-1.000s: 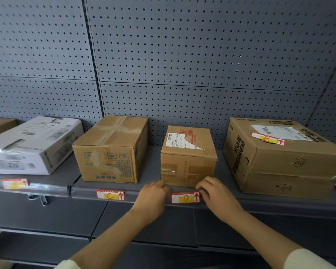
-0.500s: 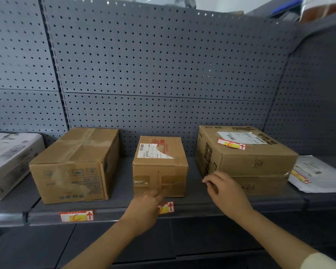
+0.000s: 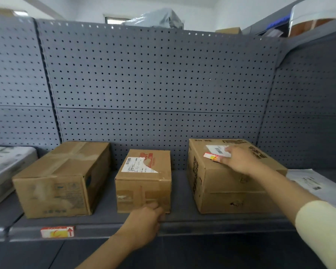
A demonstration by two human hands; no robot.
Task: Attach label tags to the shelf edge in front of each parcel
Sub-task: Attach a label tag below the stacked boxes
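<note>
Three cardboard parcels stand on the grey shelf: a wide box, a small box and a large box. A red and yellow label tag sticks on the shelf edge below the wide box. My left hand curls over the shelf edge in front of the small box and hides whatever is under it. My right hand lies on top of the large box, fingers pinching the right end of a loose label tag.
A white parcel sits at the far left and a flat white mailer at the far right of the shelf. Grey pegboard backs the shelf. Wrapped goods lie on top of the unit.
My right hand has gone from the shelf edge up onto the large box and onto the loose tag. My left hand now covers the tag under the small box. The view has tilted up.
</note>
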